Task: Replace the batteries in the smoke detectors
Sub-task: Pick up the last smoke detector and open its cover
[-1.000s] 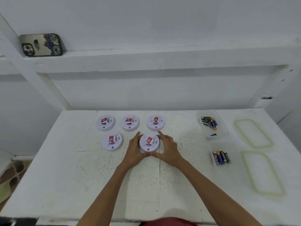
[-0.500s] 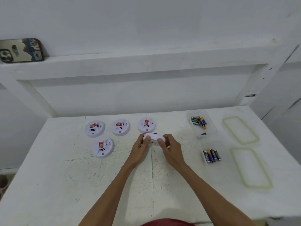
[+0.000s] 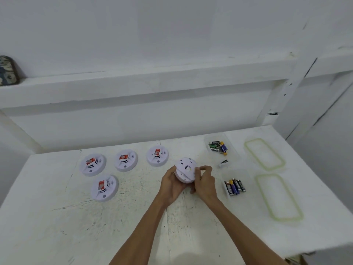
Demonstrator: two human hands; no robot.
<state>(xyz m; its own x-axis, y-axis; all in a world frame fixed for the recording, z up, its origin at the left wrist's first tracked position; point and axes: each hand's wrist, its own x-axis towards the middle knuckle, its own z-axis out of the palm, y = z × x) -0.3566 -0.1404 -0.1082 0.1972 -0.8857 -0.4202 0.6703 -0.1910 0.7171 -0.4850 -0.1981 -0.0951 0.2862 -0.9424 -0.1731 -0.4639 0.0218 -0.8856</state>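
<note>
Left hand (image 3: 170, 185) and right hand (image 3: 205, 183) grip smoke detector (image 3: 185, 169) (tilted, underside up)

Bare table (image 3: 66, 226) spans the near edge. Left: a row of three smoke detectors (image 3: 125, 160), with a fourth detector (image 3: 104, 188) in front. Right: two battery containers (image 3: 232, 157) (image 3: 238, 174) and, beyond them, green-rimmed lids (image 3: 264, 154) (image 3: 278, 197). The lane between is filled by the left hand (image 3: 171, 186), the right hand (image 3: 205, 184) and the held smoke detector (image 3: 186, 169). Rear: wall (image 3: 133, 127).

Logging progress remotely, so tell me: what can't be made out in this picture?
Head view:
Battery bay of held detector: blurred, partly covered by left hand and right hand.
Backs of other four detectors: face down, hidden.
Labels on far batteries and near batteries: too small.
Patterned object on ledge: cut off by left edge.
</note>
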